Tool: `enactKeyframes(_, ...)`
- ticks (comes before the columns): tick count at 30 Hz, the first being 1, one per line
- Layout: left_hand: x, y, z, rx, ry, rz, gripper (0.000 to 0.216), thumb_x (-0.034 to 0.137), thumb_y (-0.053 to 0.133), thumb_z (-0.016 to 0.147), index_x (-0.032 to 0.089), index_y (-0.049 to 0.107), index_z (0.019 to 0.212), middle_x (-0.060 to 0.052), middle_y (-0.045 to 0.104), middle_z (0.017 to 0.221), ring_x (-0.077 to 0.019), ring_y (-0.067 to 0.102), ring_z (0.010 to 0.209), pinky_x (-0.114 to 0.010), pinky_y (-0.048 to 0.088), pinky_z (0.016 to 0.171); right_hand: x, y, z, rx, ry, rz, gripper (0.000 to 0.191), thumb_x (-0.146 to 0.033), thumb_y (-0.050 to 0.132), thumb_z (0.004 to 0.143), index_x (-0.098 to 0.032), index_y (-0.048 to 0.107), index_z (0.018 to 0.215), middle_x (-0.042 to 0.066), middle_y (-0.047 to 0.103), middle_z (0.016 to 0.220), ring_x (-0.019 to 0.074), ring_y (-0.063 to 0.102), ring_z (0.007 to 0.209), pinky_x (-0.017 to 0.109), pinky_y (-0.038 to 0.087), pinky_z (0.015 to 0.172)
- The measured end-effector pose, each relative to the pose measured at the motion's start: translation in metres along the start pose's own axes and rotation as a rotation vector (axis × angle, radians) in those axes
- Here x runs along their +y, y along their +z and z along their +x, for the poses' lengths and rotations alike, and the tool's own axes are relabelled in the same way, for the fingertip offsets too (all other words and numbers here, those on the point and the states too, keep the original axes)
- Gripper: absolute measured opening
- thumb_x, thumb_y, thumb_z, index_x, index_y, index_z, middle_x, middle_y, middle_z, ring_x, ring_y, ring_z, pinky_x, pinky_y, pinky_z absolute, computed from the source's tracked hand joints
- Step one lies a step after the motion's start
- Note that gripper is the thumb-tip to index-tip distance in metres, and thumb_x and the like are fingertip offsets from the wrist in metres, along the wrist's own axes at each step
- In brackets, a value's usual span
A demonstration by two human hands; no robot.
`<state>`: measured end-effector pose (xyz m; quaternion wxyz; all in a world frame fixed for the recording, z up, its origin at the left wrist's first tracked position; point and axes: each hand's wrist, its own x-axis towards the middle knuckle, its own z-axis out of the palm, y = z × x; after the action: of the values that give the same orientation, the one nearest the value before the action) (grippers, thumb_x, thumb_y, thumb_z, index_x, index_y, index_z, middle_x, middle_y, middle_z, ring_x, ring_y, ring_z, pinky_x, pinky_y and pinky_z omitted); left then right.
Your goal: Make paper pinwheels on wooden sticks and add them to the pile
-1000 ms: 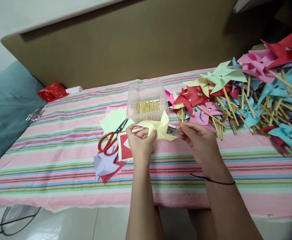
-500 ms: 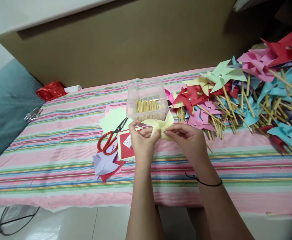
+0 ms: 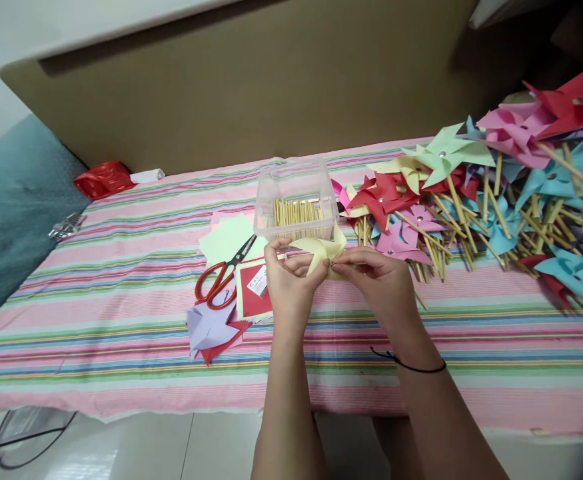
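Left hand and right hand meet at a pale yellow, folded paper pinwheel

The left hand is closed on the paper, thumb near its middle. The right thumb and fingers are pinched together at its near right side; whether they grip something tiny, I cannot tell. The paper is about halfway between the front and back edges of the striped cloth surface, just in front of a clear, boxy plastic tub holding thin, straight tan sticks. A soft pinch seems best: tight enough to keep the curls together, light enough not to squash them. Thin paper likely creases fast. Toward the right edge sits a heap of bright, pointy paper pinwheels.
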<state>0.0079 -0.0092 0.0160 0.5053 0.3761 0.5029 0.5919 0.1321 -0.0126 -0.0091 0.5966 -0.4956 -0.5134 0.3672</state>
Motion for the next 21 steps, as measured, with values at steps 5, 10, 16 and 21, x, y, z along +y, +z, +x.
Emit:
enactKeyframes(5,0.0004,0.0000,-0.0005,-0.017,0.004,0.001,0.060,0.021,0.078,0.061,0.023,0.037,0.104,0.001,0.072,0.068,-0.0145,0.067,0.057,-0.023,0.050,0.059,0.0007,-0.0007,0.0002,-0.001,-0.008,0.029,0.006,-0.021,0.077,0.070,-0.026,0.075,0.071,0.002,0.073,0.081,0.0212,0.065,0.086,0.036,0.051,0.072)
enactKeyframes(10,-0.0004,0.0002,-0.0002,-0.030,0.030,0.008,0.057,0.019,0.076,0.063,0.023,0.036,0.103,0.002,0.072,0.068,-0.0140,0.068,0.057,-0.022,0.050,0.059,0.0026,-0.0020,0.0006,-0.004,0.007,0.041,0.007,-0.022,0.078,0.069,-0.028,0.076,0.072,0.002,0.071,0.083,0.0205,0.063,0.088,0.035,0.049,0.072)
enactKeyframes(16,-0.0007,0.0001,-0.0003,-0.020,0.027,-0.003,0.057,0.020,0.078,0.061,0.024,0.037,0.102,0.002,0.071,0.068,-0.0145,0.068,0.058,-0.023,0.050,0.059,0.0057,-0.0024,0.0008,0.006,0.039,0.059,0.008,-0.022,0.078,0.067,-0.028,0.076,0.070,0.002,0.069,0.083,0.0211,0.061,0.091,0.036,0.047,0.077)
enactKeyframes(21,-0.0006,0.0007,-0.0011,-0.035,0.048,0.044,0.054,0.019,0.076,0.064,0.024,0.037,0.102,0.002,0.071,0.069,-0.0137,0.067,0.056,-0.023,0.051,0.059,0.0077,-0.0027,0.0004,0.009,0.082,0.086,0.007,-0.022,0.078,0.066,-0.027,0.076,0.070,0.003,0.065,0.090,0.0218,0.059,0.097,0.038,0.047,0.082)
